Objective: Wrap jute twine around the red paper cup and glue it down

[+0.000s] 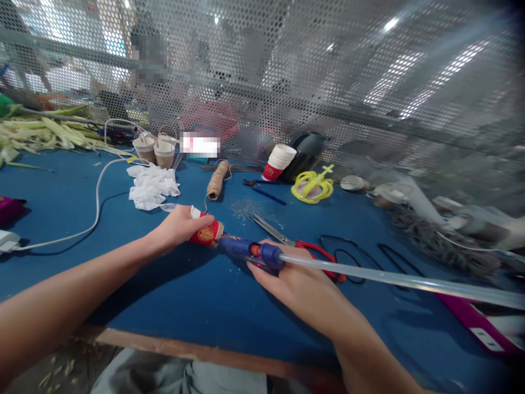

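Far left of the red cup (205, 232), and beyond it, pale husk strips (53, 133) are heaped on the blue bench (172, 306). Nearer the cup, two small cups (155, 152) are placed behind crumpled white cloth (152, 186). The red cup itself is held tilted above the bench, clasped by the left hand's (178, 224) fingers, with the thumb laid along its side. Behind it, a twine roll (217, 180) is seen. Just right of the cup, a blue glue gun (250, 250), loaded with a translucent glue stick (385, 276), is gripped by the right hand's (297, 279) fingers; its tip is pointed at the cup's base, contact being unclear. Farther right, red-handled scissors (283, 236) are partly covered by that hand.
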Tool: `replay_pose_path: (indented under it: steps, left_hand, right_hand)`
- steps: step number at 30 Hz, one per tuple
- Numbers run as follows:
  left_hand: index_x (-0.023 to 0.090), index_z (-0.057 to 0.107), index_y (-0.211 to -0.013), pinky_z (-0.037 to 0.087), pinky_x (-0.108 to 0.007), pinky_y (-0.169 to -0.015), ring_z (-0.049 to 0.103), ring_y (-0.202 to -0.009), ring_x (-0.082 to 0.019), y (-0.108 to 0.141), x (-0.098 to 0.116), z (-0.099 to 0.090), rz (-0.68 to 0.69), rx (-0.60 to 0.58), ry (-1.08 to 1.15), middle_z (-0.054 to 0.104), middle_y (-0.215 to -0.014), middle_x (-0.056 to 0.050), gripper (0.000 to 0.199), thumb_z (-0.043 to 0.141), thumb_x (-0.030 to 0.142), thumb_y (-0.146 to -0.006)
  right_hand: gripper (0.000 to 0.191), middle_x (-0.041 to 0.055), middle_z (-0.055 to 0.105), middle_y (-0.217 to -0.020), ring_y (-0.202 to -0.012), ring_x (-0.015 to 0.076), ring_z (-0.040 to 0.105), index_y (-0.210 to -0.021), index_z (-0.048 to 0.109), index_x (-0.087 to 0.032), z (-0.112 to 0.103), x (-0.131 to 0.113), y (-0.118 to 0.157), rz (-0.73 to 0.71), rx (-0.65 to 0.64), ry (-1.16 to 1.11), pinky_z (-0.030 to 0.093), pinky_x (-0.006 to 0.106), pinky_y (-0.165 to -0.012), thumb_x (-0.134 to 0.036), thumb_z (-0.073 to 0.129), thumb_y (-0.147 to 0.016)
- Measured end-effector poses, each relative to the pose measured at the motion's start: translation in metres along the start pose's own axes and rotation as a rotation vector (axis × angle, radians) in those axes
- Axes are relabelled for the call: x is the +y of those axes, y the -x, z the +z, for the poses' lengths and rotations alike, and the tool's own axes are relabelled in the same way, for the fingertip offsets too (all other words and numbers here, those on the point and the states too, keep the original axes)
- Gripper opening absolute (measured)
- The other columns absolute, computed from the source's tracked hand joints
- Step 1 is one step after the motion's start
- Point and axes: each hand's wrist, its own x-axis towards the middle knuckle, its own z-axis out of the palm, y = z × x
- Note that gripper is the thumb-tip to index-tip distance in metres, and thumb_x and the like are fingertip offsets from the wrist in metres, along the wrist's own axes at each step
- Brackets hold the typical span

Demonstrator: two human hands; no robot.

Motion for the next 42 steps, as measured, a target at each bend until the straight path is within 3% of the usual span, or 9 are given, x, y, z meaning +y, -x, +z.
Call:
replay_pose_path:
  steps: [4, 9, 15, 19, 23, 32, 42]
  left_hand:
    - [0.019, 0.035, -0.045, 0.017, -0.022, -0.04, 0.027, -0.04, -0.006, 0.0012, 0.0025, -0.0001, -0.005, 0.013, -0.025, 0.034, -0.042, 0.006, 0.04, 0.059, 0.046, -0.062]
    - [0.018, 0.041, -0.046, 0.02, -0.023, -0.041, 0.034, -0.041, -0.008, 0.0038, 0.0041, 0.001, 0.002, 0.011, -0.005, 0.042, -0.043, 0.004, 0.036, 0.059, 0.046, -0.061]
    - [0.02, 0.035, -0.044, 0.016, -0.023, -0.04, 0.027, -0.039, -0.006, 0.0015, 0.0014, 0.0007, 0.008, 0.028, -0.034, 0.034, -0.041, 0.006, 0.04, 0.059, 0.046, -0.062]
    - [0.019, 0.037, -0.046, 0.018, -0.023, -0.041, 0.028, -0.04, -0.007, 0.001, 0.0011, 0.0006, 0.008, 0.019, -0.031, 0.035, -0.043, 0.006, 0.038, 0.058, 0.046, -0.062]
    - [0.019, 0.036, -0.045, 0.018, -0.023, -0.041, 0.028, -0.04, -0.007, 0.0017, 0.0019, 0.0012, 0.003, 0.034, -0.045, 0.035, -0.042, 0.006, 0.038, 0.058, 0.045, -0.062]
    - [0.018, 0.041, -0.047, 0.019, -0.023, -0.041, 0.031, -0.041, -0.007, 0.0021, 0.0004, 0.0009, 0.004, 0.02, -0.004, 0.041, -0.043, 0.004, 0.035, 0.059, 0.044, -0.063]
    - [0.018, 0.04, -0.047, 0.017, -0.022, -0.041, 0.027, -0.042, -0.006, 0.0068, 0.0029, 0.0014, 0.02, 0.006, 0.023, 0.037, -0.044, 0.005, 0.037, 0.06, 0.045, -0.061]
  right_hand:
    - [0.01, 0.0022, 0.059, -0.071, -0.068, 0.017, 0.058, -0.073, 0.051, -0.02, 0.0003, -0.0005, 0.0001, 0.032, -0.017, -0.029, 0.043, 0.028, -0.064, -0.02, 0.047, -0.082]
    - [0.009, 0.0031, 0.06, -0.071, -0.068, 0.0182, 0.057, -0.073, 0.052, -0.019, -0.0007, 0.001, 0.0, 0.061, -0.017, -0.035, 0.043, 0.03, -0.064, -0.02, 0.048, -0.082]
    - [0.011, 0.002, 0.059, -0.068, -0.065, 0.0173, 0.057, -0.072, 0.052, -0.021, -0.001, -0.0002, 0.001, 0.034, -0.013, -0.046, 0.043, 0.029, -0.061, -0.019, 0.047, -0.081]
    - [0.009, 0.0024, 0.06, -0.072, -0.07, 0.0181, 0.057, -0.074, 0.052, -0.02, 0.0005, 0.0012, 0.0019, 0.076, -0.013, -0.054, 0.043, 0.031, -0.066, -0.021, 0.048, -0.082]
    - [0.011, 0.0017, 0.059, -0.069, -0.065, 0.0166, 0.057, -0.073, 0.052, -0.02, -0.0006, 0.0001, 0.0017, 0.071, -0.037, -0.077, 0.043, 0.028, -0.06, -0.019, 0.047, -0.082]
    - [0.01, 0.0025, 0.06, -0.07, -0.066, 0.0171, 0.057, -0.074, 0.052, -0.019, -0.0011, 0.0032, -0.0001, 0.067, -0.013, -0.064, 0.043, 0.03, -0.064, -0.019, 0.047, -0.082]
    - [0.013, 0.0025, 0.063, -0.07, -0.069, 0.0189, 0.058, -0.073, 0.055, -0.019, -0.0011, 0.0049, -0.0025, 0.1, 0.032, -0.015, 0.042, 0.03, -0.065, -0.024, 0.047, -0.082]
